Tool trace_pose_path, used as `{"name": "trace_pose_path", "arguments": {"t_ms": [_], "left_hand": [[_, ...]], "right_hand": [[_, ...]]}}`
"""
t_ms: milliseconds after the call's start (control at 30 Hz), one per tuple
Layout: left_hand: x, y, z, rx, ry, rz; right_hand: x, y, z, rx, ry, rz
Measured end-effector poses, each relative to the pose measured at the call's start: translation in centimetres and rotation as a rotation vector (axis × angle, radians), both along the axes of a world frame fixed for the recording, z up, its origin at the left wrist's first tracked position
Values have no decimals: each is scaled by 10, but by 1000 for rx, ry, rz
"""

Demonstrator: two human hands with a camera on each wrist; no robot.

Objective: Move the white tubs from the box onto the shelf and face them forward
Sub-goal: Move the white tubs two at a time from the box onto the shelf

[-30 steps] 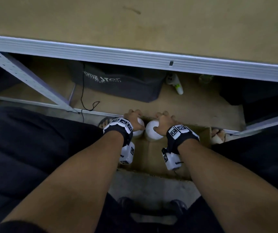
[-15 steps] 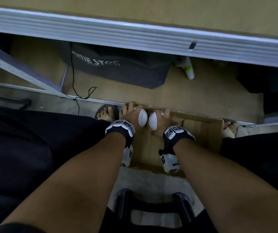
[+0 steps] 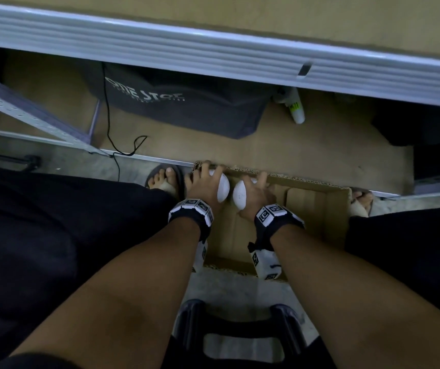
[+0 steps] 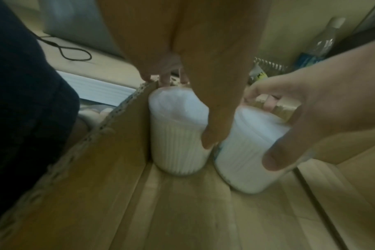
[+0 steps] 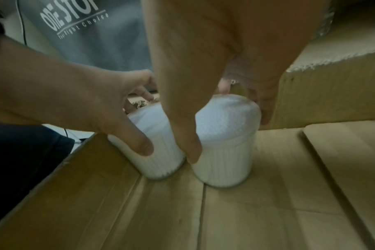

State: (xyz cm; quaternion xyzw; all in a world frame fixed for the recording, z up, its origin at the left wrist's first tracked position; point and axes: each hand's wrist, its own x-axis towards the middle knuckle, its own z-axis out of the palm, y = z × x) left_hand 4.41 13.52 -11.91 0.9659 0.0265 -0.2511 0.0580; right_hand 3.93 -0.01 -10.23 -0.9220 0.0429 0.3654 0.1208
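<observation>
At the box's [image 3: 328, 222] far-left corner, L hand [image 3: 203, 187] & R hand [image 3: 253, 195] fingers each wrap 1 tub, apparently upright.

Corrugated cardboard box [image 5: 225, 211], matt brown, fluted edges torn rough along the rim, creased flaps on the floor of it; two white tubs [image 5: 227, 143], smooth plastic, finely ribbed down the sides, lids domed and faintly glossy; shelf [image 3: 240, 51] edged in ribbed pale metal with a dull sheen, board above matt tan, like pressed wood; perforated metal upright [image 3: 27, 115] in the same pale finish; grey bag [image 5: 92, 38], soft matt cloth with white print; thin black cable [image 3: 123, 145], smooth; clear plastic bottle [image 4: 323, 42], shiny.
</observation>
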Motion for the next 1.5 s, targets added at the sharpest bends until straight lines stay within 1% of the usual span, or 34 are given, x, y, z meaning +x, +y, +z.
{"name": "trace_pose_path", "arguments": {"t_ms": [133, 233, 333, 433, 533, 667, 733, 867, 1000, 1167, 1233, 1400, 1500], "left_hand": [[-3, 0, 9, -76, 43, 17], [-3, -1, 24, -113, 74, 26], [5, 0, 48, -143, 135, -3], [17, 3, 75, -139, 175, -53], [27, 7, 104, -149, 171, -76], [39, 10, 150, -161, 80, -137], [42, 7, 177, -159, 33, -175], [40, -4, 230, -193, 3, -234], [29, -12, 274, -226, -27, -306], [10, -14, 320, -317, -50, -361], [3, -13, 342, -355, -101, -368], [-4, -1, 390, -478, -274, -308], [-6, 8, 408, -548, -386, -271]], "right_hand": [[-4, -2, 14, 14, 12, -27], [-2, -4, 29, 27, 38, -24], [4, -6, 49, 60, 70, 0], [11, -8, 74, 66, 40, 20], [17, -13, 100, 101, 3, 29], [26, -23, 143, 100, -67, 61], [29, -25, 170, 76, -98, 105], [30, -31, 224, 1, -139, 191], [20, -45, 273, -3, -174, 188], [-2, -57, 327, 6, -202, 237], [-10, -61, 348, -2, -252, 242], [-21, -68, 399, 124, -453, 196], [-23, -71, 414, 235, -581, 173]]}}
